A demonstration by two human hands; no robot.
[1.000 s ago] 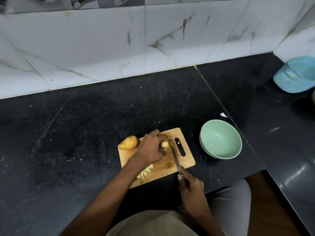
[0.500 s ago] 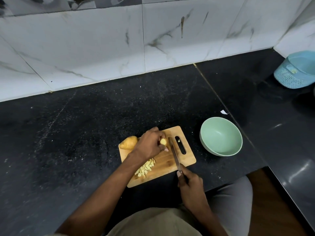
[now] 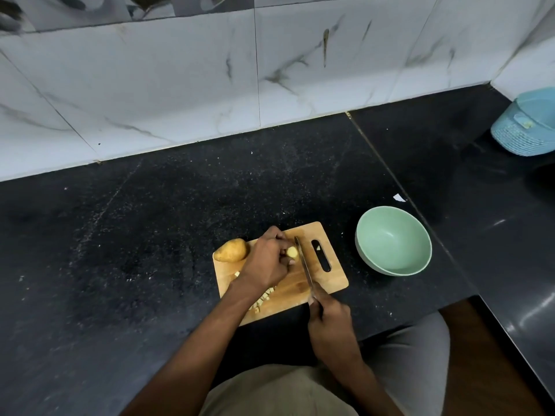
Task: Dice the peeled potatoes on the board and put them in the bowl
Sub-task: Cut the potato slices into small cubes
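i see my left hand [image 3: 268, 259] curled over a small pale-yellow peeled potato piece [image 3: 292, 252] on the rectangular wooden cutting board [image 3: 326, 280], which sits at the near edge of the black speckled stone counter [image 3: 150, 235]. my right hand [image 3: 330, 322] grips the handle of the long steel knife [image 3: 304, 262], whose blade lies just beside the potato piece on its right, pointing toward the board's far edge. compared with half a second ago, the blade has closed in against the piece; before, a small gap showed between them. the left hand has hardly moved.

a whole yellow-brown potato [image 3: 231, 250] rests at the board's far left corner, touching the left wrist side. a heap of small pale potato cubes [image 3: 264, 297] lies near the board's near edge, partly hidden under my left forearm. one tiny bit [image 3: 318, 249] sits in the board's handle slot.

the round pale-green bowl [image 3: 393, 241] stands on the counter just right of the board, as before. a light-blue perforated plastic basket [image 3: 525, 124] sits at the counter's far right corner.
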